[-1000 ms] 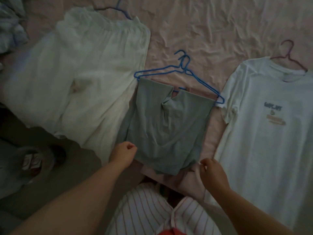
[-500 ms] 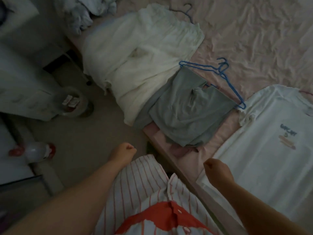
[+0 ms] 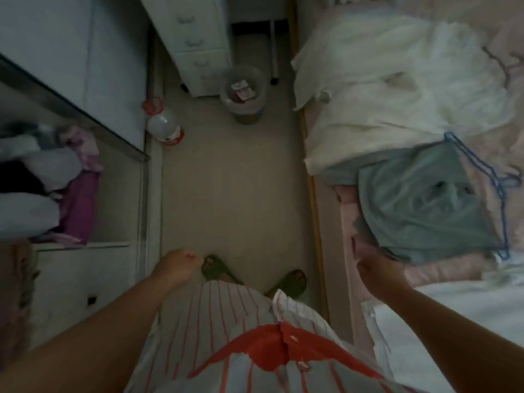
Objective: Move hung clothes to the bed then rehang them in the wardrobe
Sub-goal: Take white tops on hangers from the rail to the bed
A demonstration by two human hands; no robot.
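Both hands (image 3: 380,275) empty, curled, beside grey garment (image 3: 419,208) on bed (image 3: 347,222)

grey top (image 3: 419,205) on blue hanger (image 3: 479,171) | flat on bed (image 3: 348,222) | beside white garment (image 3: 397,89)

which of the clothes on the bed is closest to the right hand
The grey-green top on the blue hanger: its lower hem lies just beyond the right hand. The cream garment lies farther up the bed.
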